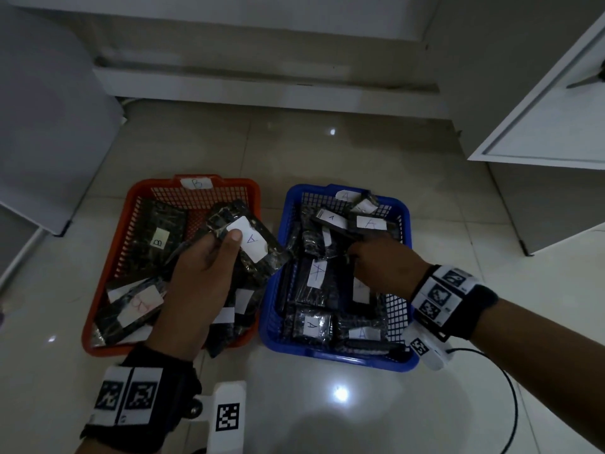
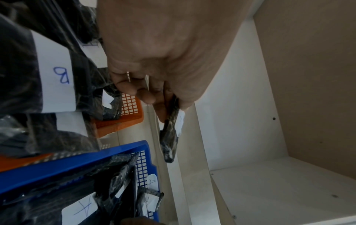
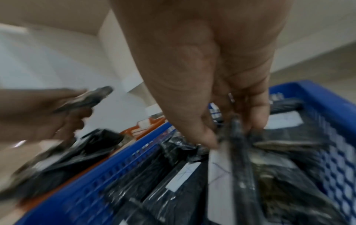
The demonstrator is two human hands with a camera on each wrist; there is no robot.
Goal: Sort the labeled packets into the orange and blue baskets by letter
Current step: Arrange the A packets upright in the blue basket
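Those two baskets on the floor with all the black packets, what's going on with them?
A person is sorting black labeled packets by letter. The orange basket is tagged B, the blue basket A. The left hand holds a packet marked A above the orange basket, so it probably belongs in the blue one. The right hand reaches into the blue basket and pinches a packet there; its label is not readable. Both baskets already hold many packets.

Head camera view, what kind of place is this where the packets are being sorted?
Probably an indoor room, with the work done on the floor. The orange basket and blue basket sit on glossy floor tiles, with white cabinets close around them.
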